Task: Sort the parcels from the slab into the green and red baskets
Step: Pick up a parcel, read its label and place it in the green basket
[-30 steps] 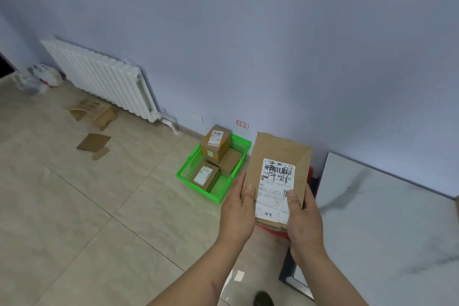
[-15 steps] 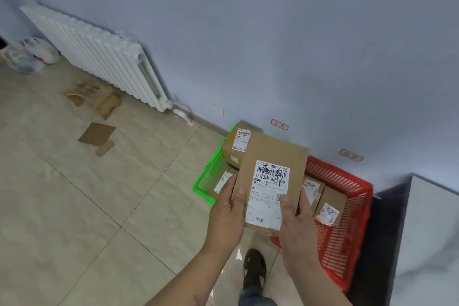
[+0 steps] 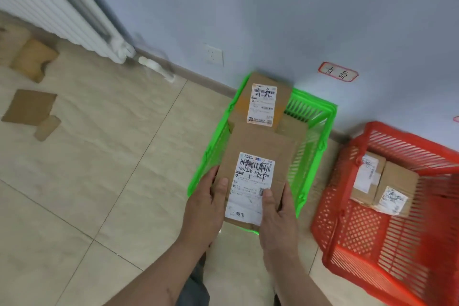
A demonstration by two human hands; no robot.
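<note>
I count two baskets: one green basket (image 3: pixel 313 117) at twelve o'clock and one red basket (image 3: pixel 372 238) at three. One parcel (image 3: pixel 258 146) sits in my two hands, at least two more show in the green, two in the red. Three cardboard scraps lie at nine o'clock.

I see a pale blue wall (image 3: pixel 248 7) with a white socket (image 3: pixel 214 56) low on it. Left of the socket hangs a white radiator (image 3: pixel 49 5). Below lies beige tiled floor (image 3: pixel 99 181), cardboard scraps (image 3: pixel 31 107) far left of the socket.
</note>
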